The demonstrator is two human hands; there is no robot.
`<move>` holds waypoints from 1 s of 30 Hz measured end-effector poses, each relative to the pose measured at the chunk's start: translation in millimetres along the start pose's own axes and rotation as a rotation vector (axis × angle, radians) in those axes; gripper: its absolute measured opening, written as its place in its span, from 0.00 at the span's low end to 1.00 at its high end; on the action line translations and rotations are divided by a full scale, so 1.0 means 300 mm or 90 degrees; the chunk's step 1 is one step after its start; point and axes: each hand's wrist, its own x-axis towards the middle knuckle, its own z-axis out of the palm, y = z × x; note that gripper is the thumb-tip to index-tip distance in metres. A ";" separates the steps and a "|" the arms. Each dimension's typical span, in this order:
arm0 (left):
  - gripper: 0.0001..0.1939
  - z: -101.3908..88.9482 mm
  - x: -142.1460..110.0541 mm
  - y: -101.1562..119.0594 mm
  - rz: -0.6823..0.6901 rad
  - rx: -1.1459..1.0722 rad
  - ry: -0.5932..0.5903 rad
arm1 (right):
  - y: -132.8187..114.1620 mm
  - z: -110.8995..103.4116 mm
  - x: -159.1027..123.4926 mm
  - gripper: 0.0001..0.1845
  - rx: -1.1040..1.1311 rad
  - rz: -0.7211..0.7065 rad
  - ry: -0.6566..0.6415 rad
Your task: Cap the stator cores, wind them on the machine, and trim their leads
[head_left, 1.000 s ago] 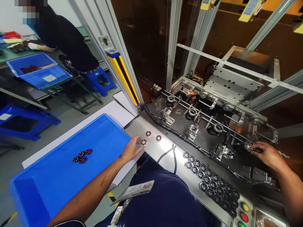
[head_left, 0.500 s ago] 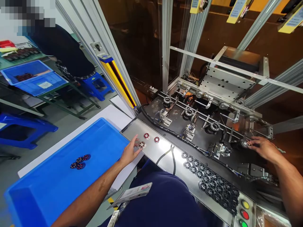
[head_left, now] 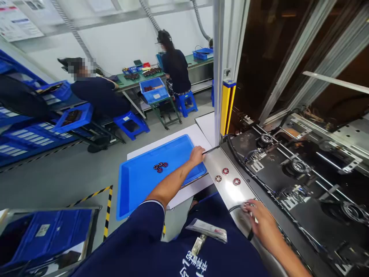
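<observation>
My left hand is closed at the corner of a long metal tray, its fingers curled by the rim, above the blue bin's edge. My right hand bends over the pliers on the tray, fingers closed round their middle; the jaws are mostly hidden and the dark handles stick out. Between the hands lie three small round parts: a red one, a second red one and a paler one. Several dark round parts sit in the blue bin.
To the right is a black machine bed with rods and ring-shaped fixtures. A yellow sensor bar stands on the frame post. Beyond the bin, two co-workers sit on blue stools at a green bench.
The view has swung left. My right hand has left the machine fixture and come to the pliers. My left hand has moved from beside the round parts to the tray's corner and closed.
</observation>
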 end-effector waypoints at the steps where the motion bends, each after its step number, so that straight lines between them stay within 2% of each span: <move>1: 0.18 0.001 0.030 0.004 -0.009 0.009 -0.013 | -0.011 0.095 0.024 0.17 -0.001 -0.049 -0.037; 3: 0.18 0.007 0.064 0.018 -0.021 0.023 -0.036 | -0.010 0.227 0.065 0.15 -0.022 -0.102 -0.073; 4: 0.18 0.012 0.070 0.025 -0.026 0.027 -0.043 | -0.004 0.265 0.081 0.15 -0.035 -0.115 -0.078; 6: 0.18 0.019 0.064 0.036 -0.032 0.033 -0.051 | 0.006 0.292 0.096 0.14 -0.057 -0.122 -0.076; 8: 0.18 0.024 0.047 0.044 -0.036 0.034 -0.052 | 0.005 0.273 0.091 0.13 -0.074 -0.116 -0.068; 13: 0.18 0.010 0.019 0.080 -0.057 0.016 -0.046 | -0.046 0.164 0.049 0.13 -0.089 -0.066 -0.045; 18: 0.19 -0.076 -0.015 0.127 -0.045 -0.049 -0.051 | -0.101 0.086 0.030 0.11 -0.043 -0.007 0.002; 21: 0.17 -0.146 -0.120 0.189 0.020 -0.118 -0.081 | -0.151 0.046 0.026 0.13 0.006 0.041 0.044; 24: 0.12 -0.203 -0.310 0.290 0.161 -0.221 -0.164 | -0.226 -0.001 0.030 0.18 0.077 0.079 0.042; 27: 0.10 -0.243 -0.500 0.388 0.323 -0.328 -0.282 | -0.301 -0.048 0.041 0.12 0.134 0.086 0.027; 30: 0.12 -0.260 -0.591 0.438 0.419 -0.400 -0.360 | -0.352 -0.079 0.047 0.08 0.156 0.055 0.036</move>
